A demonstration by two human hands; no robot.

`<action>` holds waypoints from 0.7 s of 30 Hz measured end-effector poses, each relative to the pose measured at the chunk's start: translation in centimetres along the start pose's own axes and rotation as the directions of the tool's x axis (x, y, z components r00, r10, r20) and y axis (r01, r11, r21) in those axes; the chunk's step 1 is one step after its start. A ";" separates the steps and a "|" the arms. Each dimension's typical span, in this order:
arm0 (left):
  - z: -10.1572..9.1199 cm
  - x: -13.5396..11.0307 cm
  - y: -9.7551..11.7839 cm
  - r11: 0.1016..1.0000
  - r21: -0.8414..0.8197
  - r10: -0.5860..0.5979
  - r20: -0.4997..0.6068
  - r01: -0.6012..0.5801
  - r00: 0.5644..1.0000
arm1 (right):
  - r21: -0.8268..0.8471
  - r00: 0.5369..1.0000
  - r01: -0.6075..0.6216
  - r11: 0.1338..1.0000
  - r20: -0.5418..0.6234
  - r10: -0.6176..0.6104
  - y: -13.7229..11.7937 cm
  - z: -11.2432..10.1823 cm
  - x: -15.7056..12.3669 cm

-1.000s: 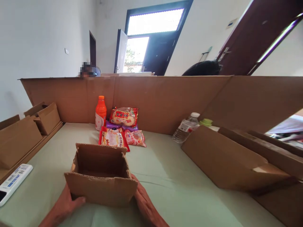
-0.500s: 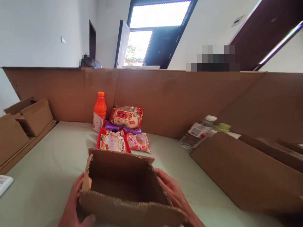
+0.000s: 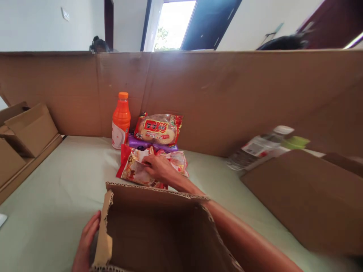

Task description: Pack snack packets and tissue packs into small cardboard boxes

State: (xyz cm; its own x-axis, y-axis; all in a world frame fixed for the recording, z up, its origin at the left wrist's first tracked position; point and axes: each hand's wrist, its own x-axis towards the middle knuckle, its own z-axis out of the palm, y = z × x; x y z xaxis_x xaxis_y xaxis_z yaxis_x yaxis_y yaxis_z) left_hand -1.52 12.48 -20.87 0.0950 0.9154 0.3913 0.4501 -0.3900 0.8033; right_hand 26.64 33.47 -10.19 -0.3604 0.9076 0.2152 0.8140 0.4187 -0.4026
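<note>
An open-topped cardboard box (image 3: 153,192) with torn edges stands in front of me, and nothing shows on the part of its floor in view. My left hand (image 3: 87,240) holds its left side, with the fingers against the outer wall and the thumb hidden. Beyond the box, my right hand (image 3: 157,166) reaches over a red and white snack bag (image 3: 132,168), its curled fingers pinching the wrapper. Beside that bag lies a smaller pink snack packet (image 3: 179,160), partly covered by my hand. Behind them, a bag of rice crackers (image 3: 159,128) rests on purple packages (image 3: 138,143).
An orange drink bottle (image 3: 121,121) stands left of the snacks. Cardboard boxes (image 3: 34,128) sit at the left. At the right, a clear water bottle (image 3: 252,149) leans by a large cardboard box (image 3: 300,200) and a green item (image 3: 296,142). A cardboard wall (image 3: 227,98) runs behind.
My right hand has left the box's right side and reached forward to the snack bag, which has shifted slightly. My left hand stays at the box. The view has tilted down.
</note>
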 end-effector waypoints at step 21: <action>-3.8 7.6 17.1 0.611 0.443 0.687 0.116 -0.656 0.717 | 0.253 0.610 0.349 0.902 -0.792 -0.013 -13.4 -15.4 -15.4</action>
State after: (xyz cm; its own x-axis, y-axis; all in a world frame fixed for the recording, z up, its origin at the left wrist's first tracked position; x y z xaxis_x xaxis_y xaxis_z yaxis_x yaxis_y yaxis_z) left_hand 3.50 12.39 -2.40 0.4806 0.4004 0.7802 0.6059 -0.7948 0.0346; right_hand 28.28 13.38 5.56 0.1301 0.5245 0.8414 0.4934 0.7018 -0.5138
